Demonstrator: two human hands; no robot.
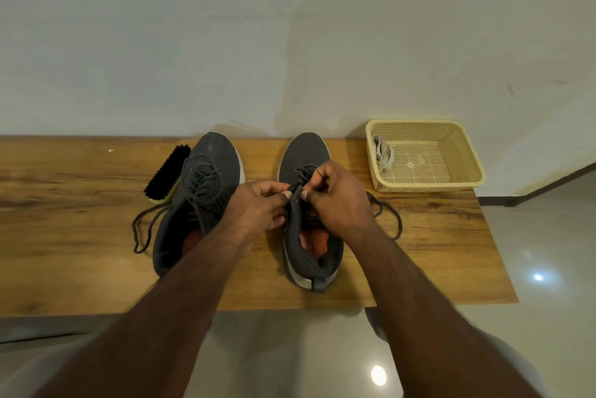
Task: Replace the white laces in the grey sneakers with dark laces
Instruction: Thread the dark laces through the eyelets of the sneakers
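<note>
Two grey sneakers stand toes-away on the wooden table (80,236). The left sneaker (209,159) is threaded with a dark lace (201,185) whose loose ends trail off to its left. Over the right sneaker (304,149) my two hands meet. My left hand (258,204) pinches the dark lace (295,187) at the shoe's upper eyelets, and my right hand (338,194) pinches the same lace from the other side. A free end of that lace (392,217) loops on the table to the right. White laces (382,152) lie bundled in the basket.
A black-bristled shoe brush (166,173) leans against the left sneaker's outer side. A cream perforated plastic basket (451,181) stands at the back right of the table by the wall. Glossy tiled floor (541,252) lies right of and in front of the table.
</note>
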